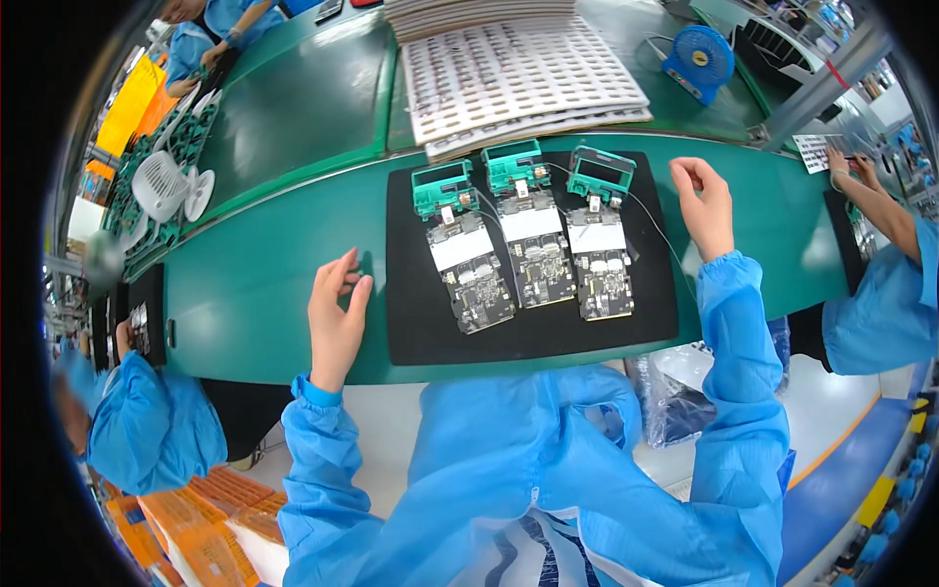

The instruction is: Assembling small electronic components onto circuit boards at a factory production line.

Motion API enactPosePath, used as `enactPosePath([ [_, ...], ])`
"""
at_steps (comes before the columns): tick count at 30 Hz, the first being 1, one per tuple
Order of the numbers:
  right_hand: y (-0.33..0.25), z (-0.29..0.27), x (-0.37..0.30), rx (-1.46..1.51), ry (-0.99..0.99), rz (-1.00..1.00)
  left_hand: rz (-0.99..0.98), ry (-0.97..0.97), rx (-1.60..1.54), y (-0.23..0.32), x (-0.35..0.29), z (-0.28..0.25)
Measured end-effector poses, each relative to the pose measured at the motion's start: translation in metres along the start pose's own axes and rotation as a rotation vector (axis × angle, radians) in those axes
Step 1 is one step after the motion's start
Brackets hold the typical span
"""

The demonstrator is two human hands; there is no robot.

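The bare left hand point(335, 328), in a blue cuffed sleeve, is beside the left edge of the rectangular black mat point(421, 328), above the smooth green tabletop point(235, 293). Its fingers are loosely bent, the thumb stands apart, and the grasp looks empty; whether it touches the tabletop I cannot tell.

The bare right hand point(706, 210) is just beyond the mat's upper right edge, partly open, fingers curled toward the thumb, with nothing visible in it.

On the mat, well apart from the left hand, are three dark printed circuit boards: the left board point(481, 295), the middle board point(544, 279) and the right board point(606, 295). Each has a hollow rectangular green plastic frame at its far end, toward the mat's far edge. The right board's frame point(584, 187) is the nearest to the right hand.

A plain-looking white rectangular patch point(460, 249) crosses the left board, and similar ones cross the others; any print there is too small to read. Beyond the mat's far edge is a stack of white slotted trays point(518, 78).
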State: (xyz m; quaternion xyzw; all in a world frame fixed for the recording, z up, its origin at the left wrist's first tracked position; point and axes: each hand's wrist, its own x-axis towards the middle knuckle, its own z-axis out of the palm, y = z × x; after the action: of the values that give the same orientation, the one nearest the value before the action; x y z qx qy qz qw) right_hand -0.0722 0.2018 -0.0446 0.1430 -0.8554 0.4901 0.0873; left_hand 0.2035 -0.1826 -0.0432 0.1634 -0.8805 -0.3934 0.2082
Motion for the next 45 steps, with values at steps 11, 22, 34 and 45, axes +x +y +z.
enactPosePath([
  [11, -0.063, 0.038, 0.015, -0.003, -0.470, -0.328, 0.057, -0.115, 0.119, 0.029, 0.004, 0.014],
  [22, -0.042, 0.048, 0.068, -0.055, -0.584, -0.398, 0.573, -0.123, 0.141, 0.104, 0.100, 0.060],
  [34, -0.086, 0.040, 0.071, -0.023, -0.212, -0.410, 0.625, -0.391, 0.180, 0.093, 0.144, 0.105],
  [45, -0.114, 0.161, 0.187, -0.581, -0.263, -0.436, 0.596, -0.296, 0.129, 0.100, 0.117, 0.078],
])
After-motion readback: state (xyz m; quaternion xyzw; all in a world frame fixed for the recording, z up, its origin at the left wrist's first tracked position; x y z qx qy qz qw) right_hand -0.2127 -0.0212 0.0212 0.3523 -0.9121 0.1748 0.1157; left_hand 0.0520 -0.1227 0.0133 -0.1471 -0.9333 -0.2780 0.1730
